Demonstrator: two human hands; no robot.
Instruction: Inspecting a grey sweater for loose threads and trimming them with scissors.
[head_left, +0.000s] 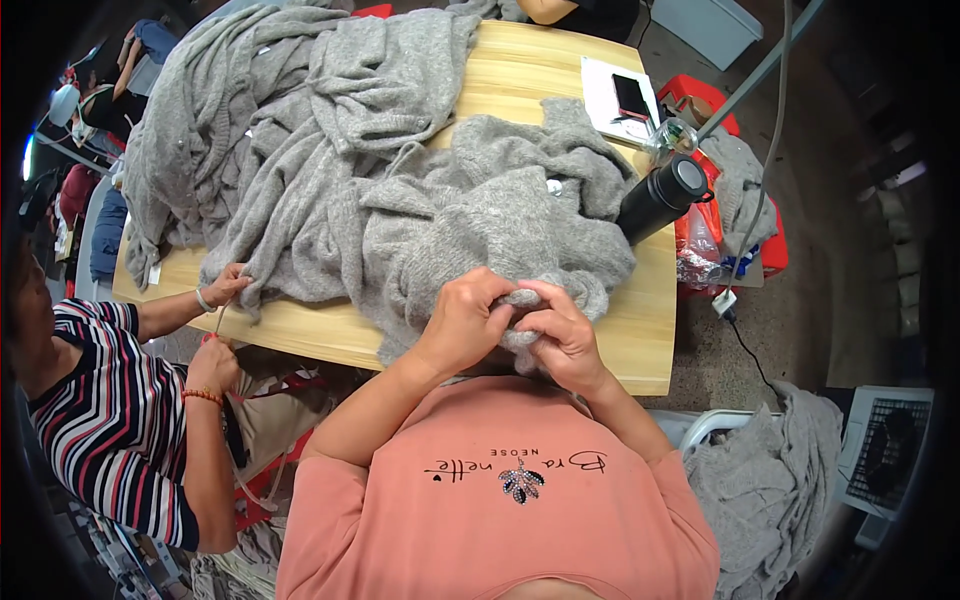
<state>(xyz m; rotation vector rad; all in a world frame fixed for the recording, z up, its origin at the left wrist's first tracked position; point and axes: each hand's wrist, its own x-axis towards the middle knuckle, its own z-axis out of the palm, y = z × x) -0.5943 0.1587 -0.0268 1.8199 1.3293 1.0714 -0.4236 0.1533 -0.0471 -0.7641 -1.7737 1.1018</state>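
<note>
The grey knit garment (500, 235) lies bunched at the centre of the frame on the wooden table (640, 345), its near edge gathered between the person's hands just below the middle. The left hand (466, 318) pinches the rolled edge (522, 298) between thumb and fingers, and the right hand (562, 338) pinches it just beside, fingers curled inward. The knit looks soft, limp and slightly fuzzy, probably light at the edge but dragging where it bunches; it should not slip much, though loops could stretch or snag, so a close grip on the thicker edge seems best. A larger heap of grey knitwear (390, 75) fills the upper left, touching it, and a black flask (660, 200) leans against its right side
</note>
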